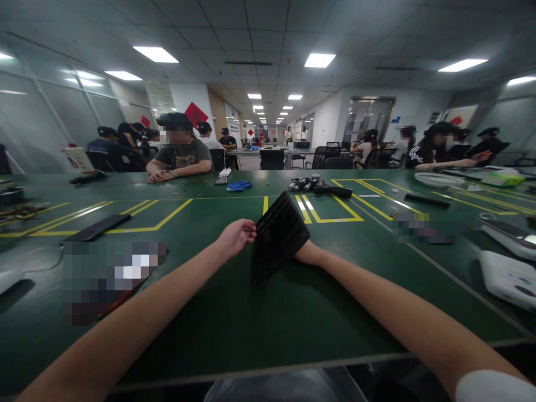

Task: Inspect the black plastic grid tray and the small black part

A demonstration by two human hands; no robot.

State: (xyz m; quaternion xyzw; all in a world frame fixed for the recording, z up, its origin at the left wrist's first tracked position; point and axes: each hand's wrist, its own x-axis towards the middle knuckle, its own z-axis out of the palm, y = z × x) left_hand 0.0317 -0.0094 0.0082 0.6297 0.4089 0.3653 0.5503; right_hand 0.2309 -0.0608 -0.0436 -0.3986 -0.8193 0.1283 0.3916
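A black rectangular tray point(281, 237) with a grid of compartments is tilted up above the green table, its gridded side facing me. My right hand point(309, 252) grips it from behind at its right edge; most of those fingers are hidden by the tray. Close to the tray's left edge is my left hand point(239, 237), fingers curled in and pressed together. Whatever those fingertips hold, if anything, is too small to make out.
Yellow tape lines mark the green table point(234, 335). A bundle of cables point(307, 182) and blue gloves point(239, 186) lie toward the far side. A black bar point(98, 228) lies at left, a white device point(508, 278) at right. A person point(180, 151) sits opposite.
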